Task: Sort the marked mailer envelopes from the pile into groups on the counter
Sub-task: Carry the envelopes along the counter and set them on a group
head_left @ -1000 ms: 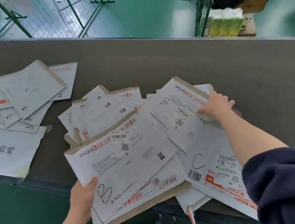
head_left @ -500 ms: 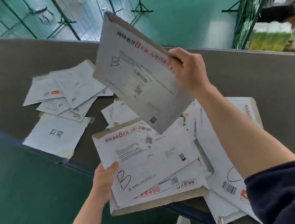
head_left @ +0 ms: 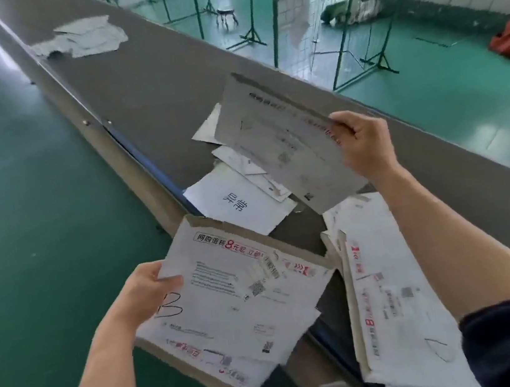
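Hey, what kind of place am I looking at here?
Probably a parcel or mail sorting depot. A long grey counter, much like a conveyor belt, carries piles of mailer envelopes with barcode labels, and green wire-mesh cages stand on a green painted floor beyond it.

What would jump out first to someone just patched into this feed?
The right hand holds a grey mailer lifted above the counter. At lower centre, the left hand grips a stack of mailers whose top one bears a handwritten B. Under the raised mailer lies a white sheet with two printed characters, and the unsorted pile sits at right.
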Demonstrator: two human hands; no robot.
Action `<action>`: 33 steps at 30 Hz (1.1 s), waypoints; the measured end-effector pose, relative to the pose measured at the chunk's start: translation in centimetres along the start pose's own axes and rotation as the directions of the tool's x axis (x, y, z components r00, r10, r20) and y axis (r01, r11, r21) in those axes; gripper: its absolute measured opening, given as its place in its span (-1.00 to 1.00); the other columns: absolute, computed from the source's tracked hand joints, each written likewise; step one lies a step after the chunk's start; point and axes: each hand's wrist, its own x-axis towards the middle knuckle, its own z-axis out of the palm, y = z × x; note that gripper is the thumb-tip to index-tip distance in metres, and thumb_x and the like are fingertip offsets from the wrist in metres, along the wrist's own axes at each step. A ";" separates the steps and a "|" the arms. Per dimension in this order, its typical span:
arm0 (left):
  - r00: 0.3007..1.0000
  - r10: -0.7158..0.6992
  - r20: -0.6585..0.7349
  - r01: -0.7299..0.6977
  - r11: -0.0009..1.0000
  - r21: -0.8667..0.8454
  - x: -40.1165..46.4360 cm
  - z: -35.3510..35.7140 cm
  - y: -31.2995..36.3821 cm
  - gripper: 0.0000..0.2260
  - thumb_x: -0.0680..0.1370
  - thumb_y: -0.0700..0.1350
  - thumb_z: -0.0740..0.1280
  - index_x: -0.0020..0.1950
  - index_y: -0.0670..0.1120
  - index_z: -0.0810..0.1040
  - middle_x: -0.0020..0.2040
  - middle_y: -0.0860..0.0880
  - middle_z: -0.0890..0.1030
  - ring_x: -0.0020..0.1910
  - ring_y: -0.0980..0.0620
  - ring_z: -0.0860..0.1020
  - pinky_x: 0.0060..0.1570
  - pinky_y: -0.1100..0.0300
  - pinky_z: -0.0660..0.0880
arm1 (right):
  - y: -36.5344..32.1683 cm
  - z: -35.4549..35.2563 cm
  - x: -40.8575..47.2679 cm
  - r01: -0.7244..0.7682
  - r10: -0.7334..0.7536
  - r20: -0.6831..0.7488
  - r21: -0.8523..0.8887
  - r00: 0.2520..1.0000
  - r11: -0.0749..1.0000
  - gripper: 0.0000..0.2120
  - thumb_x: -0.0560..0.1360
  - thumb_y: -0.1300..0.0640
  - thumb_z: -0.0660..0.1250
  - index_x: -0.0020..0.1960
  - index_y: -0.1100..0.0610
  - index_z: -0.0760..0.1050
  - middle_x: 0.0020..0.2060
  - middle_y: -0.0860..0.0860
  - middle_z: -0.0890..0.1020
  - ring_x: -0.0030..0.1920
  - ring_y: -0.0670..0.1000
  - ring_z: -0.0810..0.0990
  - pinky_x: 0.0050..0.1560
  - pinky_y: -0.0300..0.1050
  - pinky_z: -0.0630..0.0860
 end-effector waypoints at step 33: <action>0.829 -0.274 -0.488 -0.080 0.805 -0.588 36.7 -48.4 -7.8 -0.83 0.61 -0.26 0.38 0.12 -0.07 0.72 0.09 -0.08 0.74 0.10 -0.16 0.71 0.18 -0.21 0.58 | -20.9 66.0 25.6 -0.693 0.273 0.764 0.295 0.584 0.658 -0.24 0.41 -0.38 0.46 0.37 0.14 0.48 0.18 0.01 0.69 0.21 0.04 0.65 0.30 0.15 0.55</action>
